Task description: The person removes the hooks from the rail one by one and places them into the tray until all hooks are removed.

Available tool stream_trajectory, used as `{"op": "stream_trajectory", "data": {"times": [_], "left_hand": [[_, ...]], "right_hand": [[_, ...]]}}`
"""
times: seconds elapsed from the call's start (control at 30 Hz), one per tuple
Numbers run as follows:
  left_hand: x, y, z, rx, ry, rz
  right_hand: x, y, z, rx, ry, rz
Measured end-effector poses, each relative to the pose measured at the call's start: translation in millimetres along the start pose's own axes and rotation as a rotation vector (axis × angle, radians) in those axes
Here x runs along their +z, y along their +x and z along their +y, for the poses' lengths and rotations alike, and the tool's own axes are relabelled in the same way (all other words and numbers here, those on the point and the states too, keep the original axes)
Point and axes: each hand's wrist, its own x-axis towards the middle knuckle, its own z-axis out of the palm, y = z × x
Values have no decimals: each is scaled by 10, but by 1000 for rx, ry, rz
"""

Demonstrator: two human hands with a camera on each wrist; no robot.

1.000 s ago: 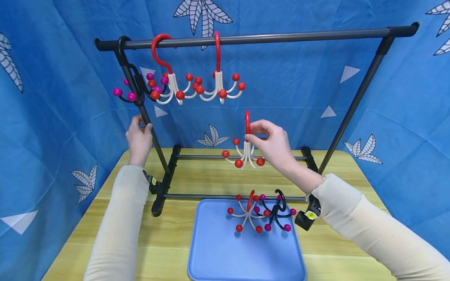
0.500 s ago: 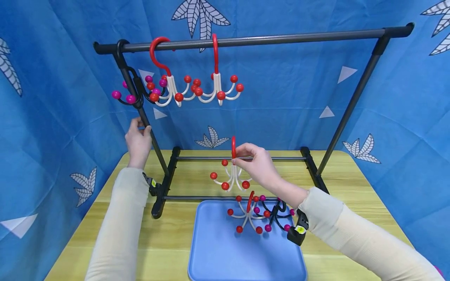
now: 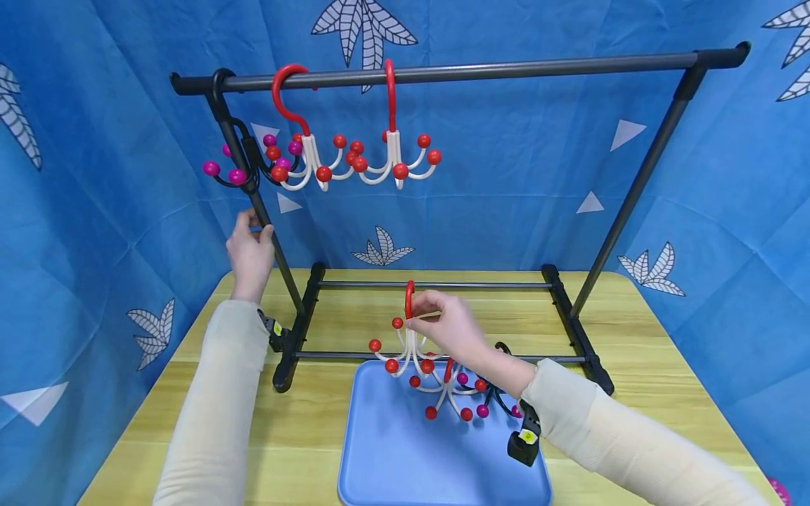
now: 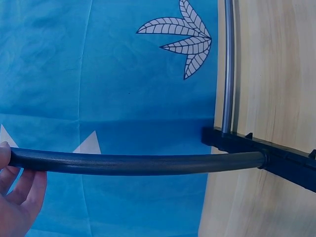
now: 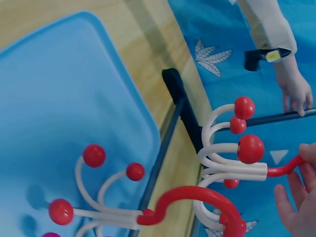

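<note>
The right hand [image 3: 451, 327] is pinching a red-and-white hanger [image 3: 412, 344] by its red hook [image 3: 408, 301], between thumb and fingers; the white prongs are hanging just below this grip. A second red-and-white hanger [image 3: 446, 388] is resting lower than the grip, on the blue tray [image 3: 405, 457], beside a partly hidden black hanger [image 3: 493, 391]. To the left of and above that grip, the left hand [image 3: 251, 256] is grasping the rack post [image 3: 285, 273].
</note>
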Motion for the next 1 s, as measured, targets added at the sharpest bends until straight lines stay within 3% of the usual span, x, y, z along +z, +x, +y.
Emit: {"op": "stream_trajectory", "data": {"times": [0.3,1.0], "left_hand": [[2,-15,-8,7,-1,5],[-9,-15,11,-1,6,0]], "right_hand": [[204,-93,127,13,-19,-50],[480,-240,300,-23,-198,-106]]}}
